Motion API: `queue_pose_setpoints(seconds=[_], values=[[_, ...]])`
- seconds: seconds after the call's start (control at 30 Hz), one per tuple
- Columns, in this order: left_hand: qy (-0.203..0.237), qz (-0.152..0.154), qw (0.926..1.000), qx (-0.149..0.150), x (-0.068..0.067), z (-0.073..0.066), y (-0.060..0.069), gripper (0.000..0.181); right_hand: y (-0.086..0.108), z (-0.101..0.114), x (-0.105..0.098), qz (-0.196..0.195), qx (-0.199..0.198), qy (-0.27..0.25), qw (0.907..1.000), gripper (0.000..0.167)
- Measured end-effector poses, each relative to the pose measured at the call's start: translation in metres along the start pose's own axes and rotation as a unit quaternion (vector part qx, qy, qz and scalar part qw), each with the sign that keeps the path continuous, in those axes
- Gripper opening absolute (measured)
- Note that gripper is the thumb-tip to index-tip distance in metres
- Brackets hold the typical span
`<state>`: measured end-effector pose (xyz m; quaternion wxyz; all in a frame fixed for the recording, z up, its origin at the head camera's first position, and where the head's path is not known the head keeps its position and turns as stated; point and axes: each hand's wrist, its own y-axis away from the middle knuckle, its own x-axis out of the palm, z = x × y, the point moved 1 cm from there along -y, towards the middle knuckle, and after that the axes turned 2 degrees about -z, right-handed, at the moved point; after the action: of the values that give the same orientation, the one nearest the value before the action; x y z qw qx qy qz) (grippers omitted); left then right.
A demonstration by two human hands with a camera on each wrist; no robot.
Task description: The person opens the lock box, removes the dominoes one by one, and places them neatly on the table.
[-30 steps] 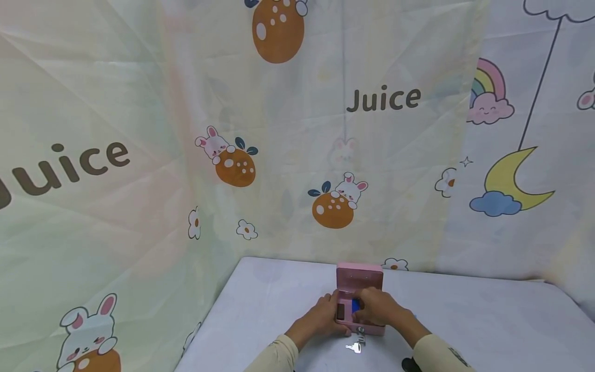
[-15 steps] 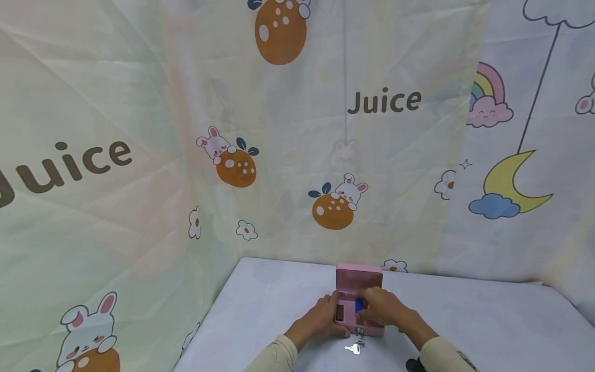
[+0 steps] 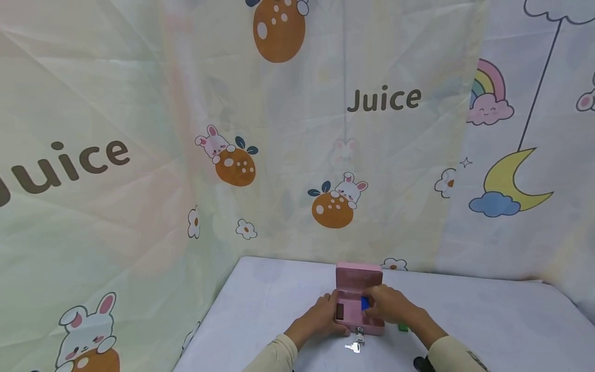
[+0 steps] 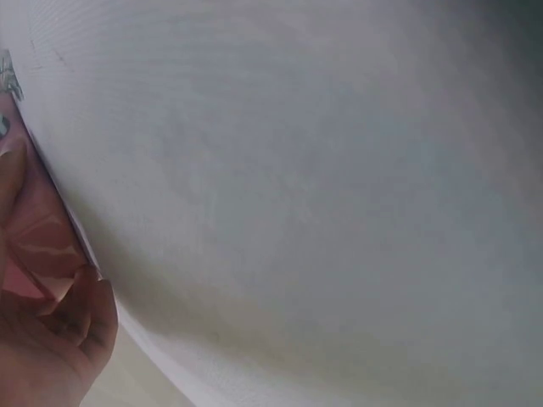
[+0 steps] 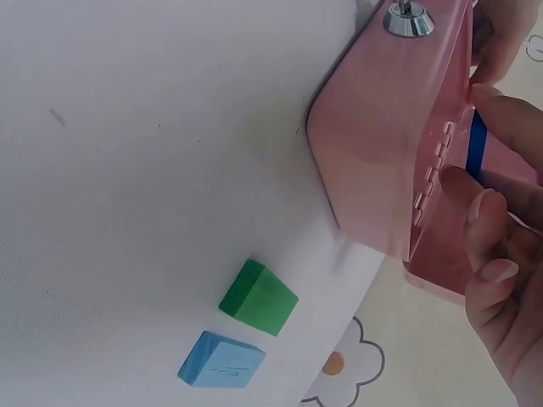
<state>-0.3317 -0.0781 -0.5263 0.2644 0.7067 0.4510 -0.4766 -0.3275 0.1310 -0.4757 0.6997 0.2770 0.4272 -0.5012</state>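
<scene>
A pink metal cash box (image 3: pixel 355 279) stands on the white table with its lid raised. Along its left side my left hand (image 3: pixel 321 316) grips it, thumb at the front corner and fingers farther back; the left wrist view shows only part of this hand (image 4: pixel 59 339). My right hand (image 3: pixel 389 305) reaches inside and pinches a blue block (image 3: pixel 364 303) between thumb and fingers. Only a narrow blue strip of that block (image 5: pixel 477 144) shows in the right wrist view. Against the box's left inner wall lies a dark brown block (image 3: pixel 340 311).
Keys (image 3: pixel 355 347) hang from the lock at the box's front. Right of the box, a green block (image 5: pixel 263 298) and a light blue block (image 5: pixel 222 360) lie on the table. A dark object (image 3: pixel 422 364) shows partly by the right sleeve. Printed fabric walls stand behind.
The right hand has shifted to the right inside the box with the blue block. The green block has come into view beside the right wrist. The left hand stays put.
</scene>
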Motion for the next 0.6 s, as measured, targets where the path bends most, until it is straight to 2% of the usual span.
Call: queue_pose_setpoints(seconds=[0.37, 0.6], values=[[0.006, -0.001, 1.0000, 0.004, 0.002, 0.003, -0.003, 0.105, 0.005, -0.003, -0.007, -0.002, 0.014, 0.017, 0.9998, 0.038], [0.006, -0.005, 0.9999, 0.008, 0.000, 0.001, -0.001, 0.104, 0.011, -0.004, -0.014, 0.011, 0.021, 0.015, 0.9996, 0.035]])
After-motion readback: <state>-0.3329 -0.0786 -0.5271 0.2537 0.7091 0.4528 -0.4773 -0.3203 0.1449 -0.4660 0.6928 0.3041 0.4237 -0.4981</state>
